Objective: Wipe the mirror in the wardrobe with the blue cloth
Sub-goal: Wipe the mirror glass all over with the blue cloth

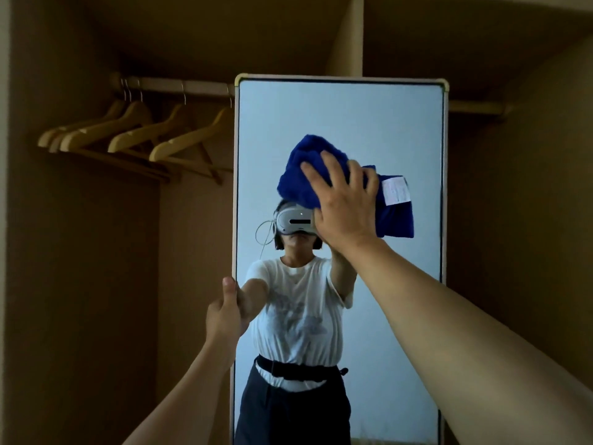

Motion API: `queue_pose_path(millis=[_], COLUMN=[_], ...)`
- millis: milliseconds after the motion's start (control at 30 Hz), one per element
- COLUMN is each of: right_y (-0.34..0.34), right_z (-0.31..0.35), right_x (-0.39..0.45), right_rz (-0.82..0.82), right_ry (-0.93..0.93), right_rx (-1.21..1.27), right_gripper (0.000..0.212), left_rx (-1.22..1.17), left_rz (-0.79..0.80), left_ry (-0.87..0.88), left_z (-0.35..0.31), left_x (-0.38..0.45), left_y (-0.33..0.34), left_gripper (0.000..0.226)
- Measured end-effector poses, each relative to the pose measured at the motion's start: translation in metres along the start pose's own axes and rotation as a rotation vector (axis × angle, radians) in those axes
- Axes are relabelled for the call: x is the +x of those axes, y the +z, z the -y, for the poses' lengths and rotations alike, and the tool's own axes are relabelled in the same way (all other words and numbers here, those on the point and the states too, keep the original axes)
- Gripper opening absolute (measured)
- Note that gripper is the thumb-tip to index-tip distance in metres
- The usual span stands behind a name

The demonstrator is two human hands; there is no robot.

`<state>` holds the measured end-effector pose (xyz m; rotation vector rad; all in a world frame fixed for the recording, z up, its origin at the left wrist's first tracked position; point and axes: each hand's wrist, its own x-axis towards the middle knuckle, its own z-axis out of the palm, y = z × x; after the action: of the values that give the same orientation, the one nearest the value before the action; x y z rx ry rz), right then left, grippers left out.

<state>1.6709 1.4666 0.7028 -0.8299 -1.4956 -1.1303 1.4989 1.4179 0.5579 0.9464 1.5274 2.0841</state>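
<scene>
Head view: right hand (pixel 345 207) presses blue cloth (pixel 324 175) flat on mirror (pixel 369 123); left hand (pixel 226 311) grips its edge, fingers hidden.

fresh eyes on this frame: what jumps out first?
The blue cloth, pressed flat against the upper middle of the mirror by the right hand, stands out most against the pale glass. The left hand grips the mirror's left edge lower down. Wooden hangers hang on a rail in the dim wardrobe, upper left.
</scene>
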Motion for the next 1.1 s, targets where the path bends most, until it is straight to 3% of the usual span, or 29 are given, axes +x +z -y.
queue_pose_path(millis=[533,767,1100], right_y=[-0.005,-0.002,0.000], right_z=[-0.073,-0.073,-0.050], right_x=[-0.002,-0.042,-0.121], right_rz=[0.063,0.018,0.095], right_ry=[0.499,0.600,0.670], right_rx=[-0.041,-0.040,-0.033], right_gripper=[0.068,0.070,0.075], left_rx=[0.069,0.058,0.043], left_rz=[-0.034,-0.023,-0.026], left_ry=[0.025,0.002,0.041], left_z=[-0.003,-0.004,-0.010], left_x=[-0.008,-0.009,-0.023], left_y=[0.002,0.003,0.001], left_gripper=[0.055,0.053,0.053])
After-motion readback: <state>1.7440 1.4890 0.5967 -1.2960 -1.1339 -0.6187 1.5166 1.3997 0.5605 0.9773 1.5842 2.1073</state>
